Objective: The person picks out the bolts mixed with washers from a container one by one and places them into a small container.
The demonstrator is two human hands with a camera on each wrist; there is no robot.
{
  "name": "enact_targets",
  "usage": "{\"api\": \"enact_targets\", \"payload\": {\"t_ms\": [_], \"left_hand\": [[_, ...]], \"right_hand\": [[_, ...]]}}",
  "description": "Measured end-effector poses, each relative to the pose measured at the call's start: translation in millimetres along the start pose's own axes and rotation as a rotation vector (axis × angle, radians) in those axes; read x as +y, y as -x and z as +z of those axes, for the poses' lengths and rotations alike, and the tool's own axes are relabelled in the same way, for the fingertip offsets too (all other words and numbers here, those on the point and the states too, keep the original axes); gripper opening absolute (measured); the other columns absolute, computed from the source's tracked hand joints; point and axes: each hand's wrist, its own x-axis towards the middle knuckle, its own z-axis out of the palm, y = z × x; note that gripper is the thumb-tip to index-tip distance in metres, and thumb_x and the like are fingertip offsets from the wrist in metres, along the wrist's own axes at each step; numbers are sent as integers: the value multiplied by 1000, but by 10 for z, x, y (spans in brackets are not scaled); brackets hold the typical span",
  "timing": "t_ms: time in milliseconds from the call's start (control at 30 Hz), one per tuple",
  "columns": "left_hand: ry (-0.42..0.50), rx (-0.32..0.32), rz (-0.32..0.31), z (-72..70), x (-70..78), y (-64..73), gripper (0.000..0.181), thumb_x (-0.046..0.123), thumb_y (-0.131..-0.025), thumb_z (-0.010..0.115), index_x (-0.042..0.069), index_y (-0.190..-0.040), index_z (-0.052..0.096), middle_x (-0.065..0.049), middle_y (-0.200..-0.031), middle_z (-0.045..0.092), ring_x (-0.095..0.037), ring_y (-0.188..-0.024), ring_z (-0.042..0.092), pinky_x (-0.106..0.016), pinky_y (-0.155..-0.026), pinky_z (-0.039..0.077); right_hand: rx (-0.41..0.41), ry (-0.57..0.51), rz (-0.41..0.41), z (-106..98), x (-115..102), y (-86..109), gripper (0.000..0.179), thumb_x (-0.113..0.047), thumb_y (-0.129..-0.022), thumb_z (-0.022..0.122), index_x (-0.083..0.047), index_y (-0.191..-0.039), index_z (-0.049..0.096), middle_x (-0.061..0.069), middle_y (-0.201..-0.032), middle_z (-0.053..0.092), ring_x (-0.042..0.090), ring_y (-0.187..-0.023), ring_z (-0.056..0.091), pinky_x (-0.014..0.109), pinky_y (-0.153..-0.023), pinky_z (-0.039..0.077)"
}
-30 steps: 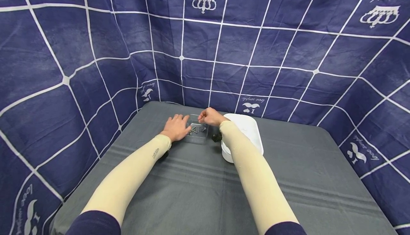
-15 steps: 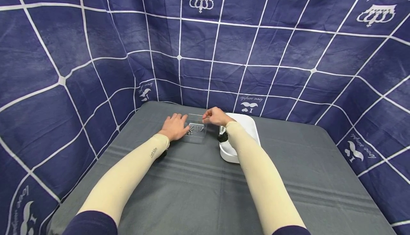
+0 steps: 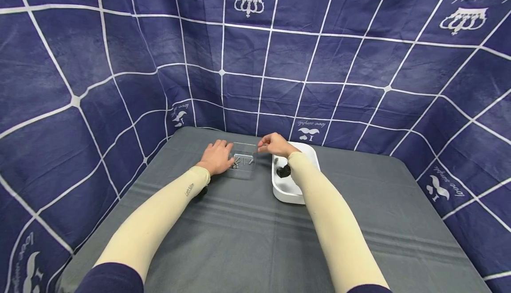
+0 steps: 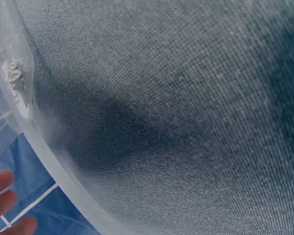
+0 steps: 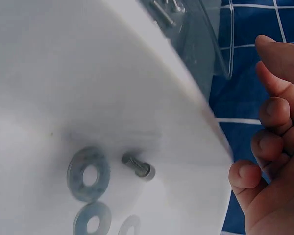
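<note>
My left hand (image 3: 217, 157) lies with spread fingers at the left side of a clear plastic box (image 3: 241, 174); a few fingertips (image 4: 2, 203) show in the left wrist view. Several small metal screws (image 3: 236, 163) lie in the box. My right hand (image 3: 274, 145) hovers between the box and a white tray (image 3: 291, 198), over the tray's far left side. Its fingers are loosely bent, and nothing shows between thumb and forefinger in the right wrist view. Inside the tray are a socket-head screw (image 5: 138, 168), a large flat washer (image 5: 74, 174) and smaller washers (image 5: 78, 223).
A grey cloth (image 3: 239, 235) covers the table. Behind and at both sides hangs a blue curtain (image 3: 339, 62) with white lines. A black wrist camera (image 3: 284, 171) under my right wrist hangs over the tray.
My right hand has moved right, from over the clear box toward the white tray. My left hand has stayed at the box, and the view has shifted slightly.
</note>
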Motion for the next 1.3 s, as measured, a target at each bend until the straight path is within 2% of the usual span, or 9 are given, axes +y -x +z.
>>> {"api": "enact_targets", "payload": {"t_ms": [467,600,833,1300], "left_hand": [[3,37,31,-25,60,-44,58,38,-98,57,7,-146,50,-18,-141,53,-35,-136,45,-56,-107,39],[9,47,42,-31,119,-81,57,37,-97,58,6,-145,51,-17,-140,53,-34,-135,45,-56,-107,39],[25,43,60,-56,245,-132,56,36,-98,57,7,-146,50,-17,-141,52,-34,-136,44,-55,-108,39],[55,27,92,-55,508,-247,54,37,-100,55,9,-146,50,-15,-143,52,-32,-137,44,-53,-109,39]], "right_hand": [[24,-22,40,-100,134,120,17,-17,-87,73,-7,-100,74,-5,-69,54,12,-72,48,25,-67,40],[34,-23,41,-126,188,156,17,-16,-87,73,-5,-100,74,-6,-70,56,11,-71,48,24,-67,40],[49,-3,57,-163,282,209,18,-16,-87,73,-5,-101,74,-6,-68,47,9,-67,43,24,-62,36],[64,-54,119,-260,453,402,19,-13,-88,72,-3,-105,74,-5,-68,44,11,-68,42,25,-64,36]]}}
